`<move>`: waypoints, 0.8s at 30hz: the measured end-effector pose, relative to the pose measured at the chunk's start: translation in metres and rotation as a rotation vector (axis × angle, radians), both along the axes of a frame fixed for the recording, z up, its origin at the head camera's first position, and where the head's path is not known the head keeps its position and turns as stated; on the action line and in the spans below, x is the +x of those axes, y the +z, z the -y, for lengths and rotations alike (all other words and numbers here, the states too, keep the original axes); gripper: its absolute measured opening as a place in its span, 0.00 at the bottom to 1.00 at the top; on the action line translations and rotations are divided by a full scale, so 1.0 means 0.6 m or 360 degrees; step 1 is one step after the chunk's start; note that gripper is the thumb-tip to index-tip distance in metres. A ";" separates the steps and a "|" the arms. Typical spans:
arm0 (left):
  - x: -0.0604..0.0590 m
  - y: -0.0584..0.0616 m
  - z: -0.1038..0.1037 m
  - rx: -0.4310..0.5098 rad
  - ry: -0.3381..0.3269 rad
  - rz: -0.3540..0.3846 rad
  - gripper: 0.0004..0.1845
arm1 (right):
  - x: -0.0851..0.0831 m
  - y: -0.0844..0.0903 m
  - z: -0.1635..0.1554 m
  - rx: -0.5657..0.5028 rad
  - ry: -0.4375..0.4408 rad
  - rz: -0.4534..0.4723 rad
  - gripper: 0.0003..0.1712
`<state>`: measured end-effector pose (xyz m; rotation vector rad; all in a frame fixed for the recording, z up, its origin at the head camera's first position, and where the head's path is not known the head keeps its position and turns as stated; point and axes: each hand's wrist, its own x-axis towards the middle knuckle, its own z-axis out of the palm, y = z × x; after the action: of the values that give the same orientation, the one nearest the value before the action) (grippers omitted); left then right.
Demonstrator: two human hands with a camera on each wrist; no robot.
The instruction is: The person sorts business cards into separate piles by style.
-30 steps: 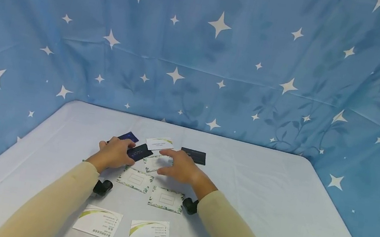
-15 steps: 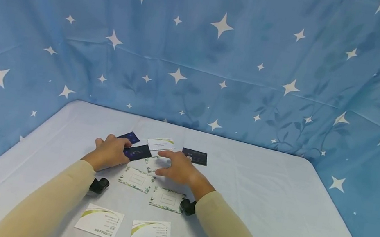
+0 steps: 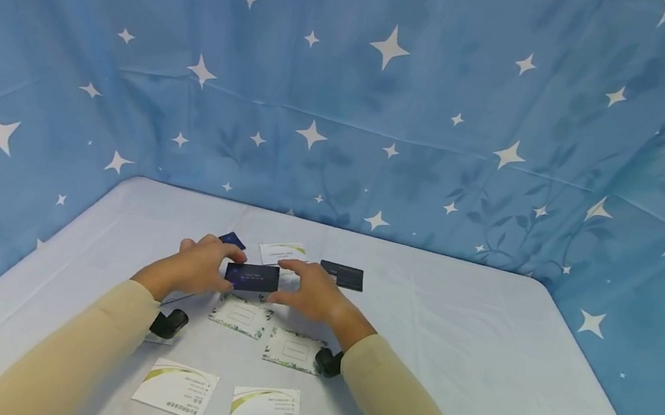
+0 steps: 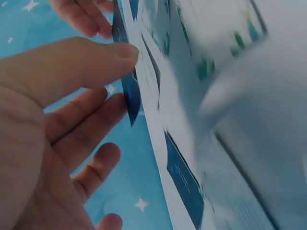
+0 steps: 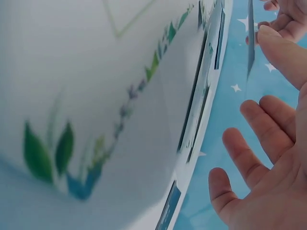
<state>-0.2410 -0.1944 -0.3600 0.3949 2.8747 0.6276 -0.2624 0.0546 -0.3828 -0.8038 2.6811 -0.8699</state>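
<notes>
We've got the dark card [image 3: 252, 277] up off the tabletop [image 3: 480, 347] now, level btwn both hands at mid-spread, 12 o'clock of the leafy cards [image 3: 240, 315]: left hand [image 3: 192, 267] pinching its 9 o'clock end, right hand [image 3: 311, 291] its 3 o'clock end, where 0.5 s ago only the left had it, tilted low.
</notes>
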 end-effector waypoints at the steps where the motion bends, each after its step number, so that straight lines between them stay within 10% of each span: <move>1: 0.000 0.000 -0.005 0.0019 -0.0014 -0.0001 0.28 | 0.000 0.001 -0.002 -0.0002 -0.0009 -0.0004 0.39; 13: -0.010 -0.006 -0.048 0.0231 -0.0083 -0.0065 0.31 | -0.006 0.015 -0.056 -0.0016 -0.0141 -0.0080 0.34; 24: -0.062 -0.026 -0.114 0.0280 -0.0090 -0.0040 0.29 | -0.024 0.012 -0.122 -0.0008 -0.0300 -0.0103 0.33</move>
<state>-0.2783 -0.1258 -0.3758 0.5101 2.8297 0.8747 -0.2766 0.1276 -0.3754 -0.5969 2.8486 -0.9060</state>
